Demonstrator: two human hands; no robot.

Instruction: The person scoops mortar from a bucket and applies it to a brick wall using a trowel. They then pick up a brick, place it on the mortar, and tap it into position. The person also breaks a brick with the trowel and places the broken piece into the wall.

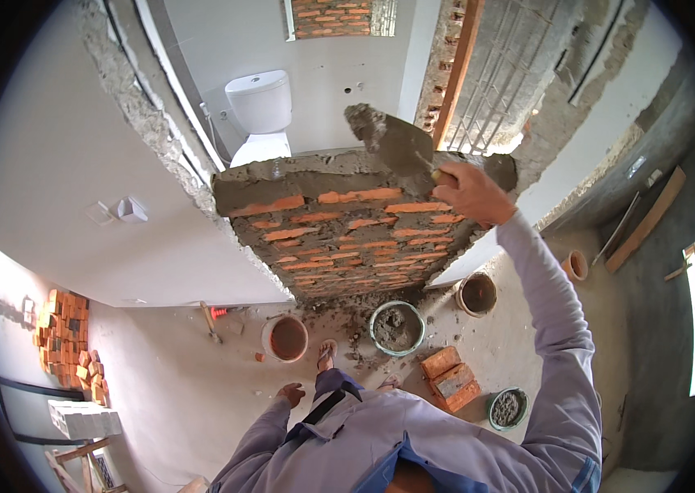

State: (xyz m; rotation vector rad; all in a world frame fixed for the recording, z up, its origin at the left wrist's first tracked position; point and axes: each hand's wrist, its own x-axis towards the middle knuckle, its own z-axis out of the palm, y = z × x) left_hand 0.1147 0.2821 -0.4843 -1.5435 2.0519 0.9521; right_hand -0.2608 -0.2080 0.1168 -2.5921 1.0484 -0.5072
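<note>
My right hand grips the handle of a trowel, its fingers closed. The trowel's blade is smeared with wet mortar and points left, over the top of a part-built brick wall. Grey mortar lies along the wall's top course, and rough mortar joints show between the orange bricks below. Down by my side, my left hand hangs with nothing in it, its fingers loosely apart.
Below the wall stand a bucket of mortar, a bucket with reddish contents and another bucket. Loose bricks lie beside a smaller mortar bucket. A hammer rests near the left wall; a toilet stands beyond.
</note>
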